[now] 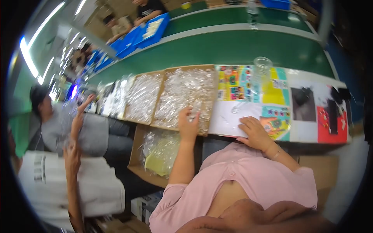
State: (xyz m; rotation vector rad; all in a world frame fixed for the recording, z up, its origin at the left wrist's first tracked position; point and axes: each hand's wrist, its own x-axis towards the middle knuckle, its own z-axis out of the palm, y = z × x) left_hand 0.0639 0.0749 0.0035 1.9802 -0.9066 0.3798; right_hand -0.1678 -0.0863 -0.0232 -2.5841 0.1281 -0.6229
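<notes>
Crowded desk [311,79] beside green conveyor. Your left hand [189,125], fingers spread, nothing held, rests on tray of clear bagged parts [182,93]; right hand [255,132] flat on sheet (holds nothing). Risk: tray at desk edge, push tips it.

Glossy clear plastic packets [182,93] in matt brown cardboard tray [211,97]; smooth printed paper sheet [272,93].
</notes>
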